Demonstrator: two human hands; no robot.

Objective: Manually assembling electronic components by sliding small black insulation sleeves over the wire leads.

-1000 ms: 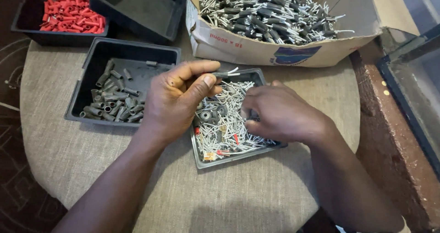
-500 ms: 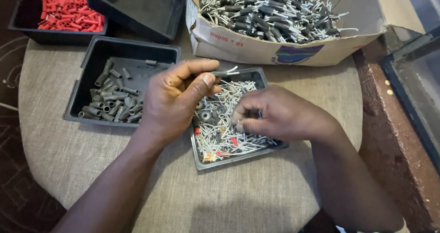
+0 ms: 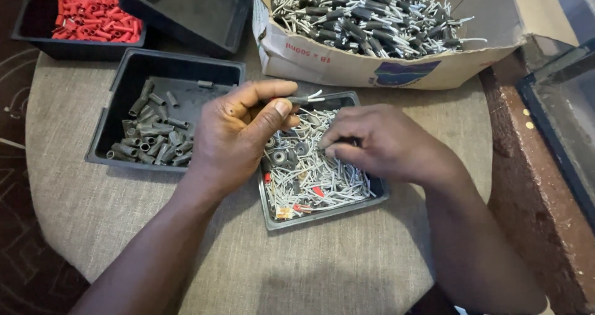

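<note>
My left hand [image 3: 238, 132] hovers over the left side of a small dark tray [image 3: 322, 212] and pinches a small metal pin part [image 3: 307, 98] between thumb and forefinger. My right hand [image 3: 384, 142] reaches into the same tray, fingertips closed down among the loose silver pins [image 3: 316, 178], washers and a few red pieces; whether it grips one is hidden. The tray rests on a round cloth-covered table [image 3: 347, 271].
A black bin of dark sleeves [image 3: 158, 132] sits left of the tray. Behind it are a bin of red sleeves [image 3: 93, 17] and an empty black bin [image 3: 186, 8]. A cardboard box of wired parts [image 3: 372, 14] stands at the back. A dark framed ledge [image 3: 558, 123] lies right.
My right hand has shifted left and deeper into the tray, fingers curling onto the pins. The left hand keeps its pinch almost unmoved.
</note>
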